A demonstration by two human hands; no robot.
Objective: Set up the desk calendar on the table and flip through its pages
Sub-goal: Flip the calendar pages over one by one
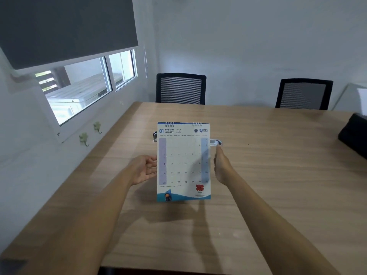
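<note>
A white spiral-bound desk calendar stands upright on the wooden table, its January 2026 page facing me, blue band along its bottom edge. My left hand is at the calendar's left edge, palm turned toward it, fingers spread, fingertips touching or just behind the edge. My right hand is at the right edge, fingers straight, partly blurred against the page. Whether either hand actually grips the calendar is unclear.
Two black mesh office chairs stand at the table's far side. A metal object lies behind the calendar. A black bag sits at the right edge. The wall with a window runs along the left.
</note>
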